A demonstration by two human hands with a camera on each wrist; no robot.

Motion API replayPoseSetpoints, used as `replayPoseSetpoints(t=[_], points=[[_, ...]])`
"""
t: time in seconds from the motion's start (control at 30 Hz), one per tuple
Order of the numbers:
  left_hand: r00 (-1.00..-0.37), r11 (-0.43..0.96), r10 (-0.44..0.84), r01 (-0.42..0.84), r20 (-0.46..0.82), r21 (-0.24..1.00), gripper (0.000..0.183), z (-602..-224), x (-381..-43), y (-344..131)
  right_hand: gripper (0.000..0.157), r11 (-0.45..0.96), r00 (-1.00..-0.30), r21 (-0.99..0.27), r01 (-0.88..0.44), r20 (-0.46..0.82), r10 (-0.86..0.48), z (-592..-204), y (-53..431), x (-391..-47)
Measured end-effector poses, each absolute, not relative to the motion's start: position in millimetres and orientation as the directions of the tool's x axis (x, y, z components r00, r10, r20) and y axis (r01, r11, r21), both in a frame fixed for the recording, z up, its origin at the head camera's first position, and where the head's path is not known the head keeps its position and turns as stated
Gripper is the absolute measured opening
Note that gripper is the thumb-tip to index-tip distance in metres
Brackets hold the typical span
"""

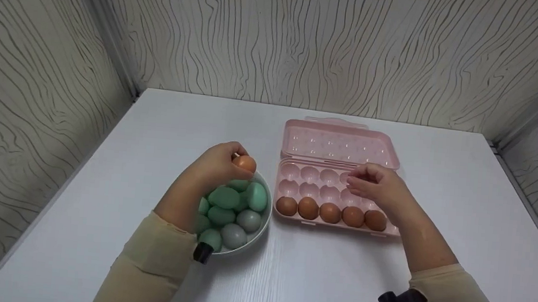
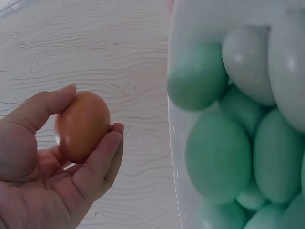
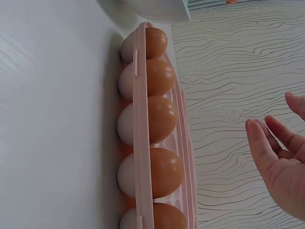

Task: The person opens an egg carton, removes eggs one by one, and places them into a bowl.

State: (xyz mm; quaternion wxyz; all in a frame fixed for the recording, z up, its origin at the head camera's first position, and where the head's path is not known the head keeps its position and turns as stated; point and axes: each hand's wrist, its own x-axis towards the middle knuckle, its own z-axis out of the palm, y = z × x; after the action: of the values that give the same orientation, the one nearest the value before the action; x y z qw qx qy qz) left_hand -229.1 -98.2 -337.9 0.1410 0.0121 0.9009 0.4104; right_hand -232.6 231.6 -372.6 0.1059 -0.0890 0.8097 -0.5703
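My left hand holds a brown egg between thumb and fingers, above the far rim of a white bowl. Inside the bowl lie several green eggs and some pale grey ones. To the right is a pink egg carton with its lid folded back. Several brown eggs fill its front row; the visible cups behind hold none. Over the carton's right part hovers my right hand, nothing in its grasp, its fingers loosely bent and apart from the thumb in the right wrist view.
Bowl and carton stand side by side on a white table. Wood-grain patterned panels rise behind the table and along both sides. A black wrist mount sticks out from the right sleeve.
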Motion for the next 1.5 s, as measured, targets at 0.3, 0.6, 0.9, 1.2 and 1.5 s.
replayPoseSetpoints(t=[0.3, 0.6, 0.9, 1.2, 1.5], points=[[-0.945, 0.807, 0.092, -0.114, -0.313, 0.58, 0.03, -343.4, -229.7, -124.4, 0.034, 0.347, -0.962, -0.938, 0.002, -0.096, -0.255, -374.4, 238.2, -234.4], [-0.906, 0.874, 0.036, -0.177, -0.422, 0.453, 0.023, -346.5, -225.3, -136.2, 0.035, 0.344, -0.961, -0.939, 0.015, -0.109, -0.256, -375.2, 242.6, -234.3], [-0.895, 0.888, 0.034, -0.177, -0.446, 0.423, 0.016, -350.3, -226.5, -140.7, 0.036, 0.313, -0.959, -0.95, 0.014, -0.102, -0.265, -377.4, 243.7, -235.0], [-0.865, 0.89, 0.017, -0.216, -0.501, 0.402, 0.018, -354.1, -229.7, -140.3, 0.036, 0.322, -0.961, -0.947, 0.014, -0.102, -0.258, -377.8, 243.8, -235.6], [-0.799, 0.918, -0.033, -0.263, -0.601, 0.298, 0.009, -357.8, -232.0, -134.0, 0.034, 0.338, -0.961, -0.941, 0.02, -0.112, -0.253, -377.1, 242.9, -235.1]])
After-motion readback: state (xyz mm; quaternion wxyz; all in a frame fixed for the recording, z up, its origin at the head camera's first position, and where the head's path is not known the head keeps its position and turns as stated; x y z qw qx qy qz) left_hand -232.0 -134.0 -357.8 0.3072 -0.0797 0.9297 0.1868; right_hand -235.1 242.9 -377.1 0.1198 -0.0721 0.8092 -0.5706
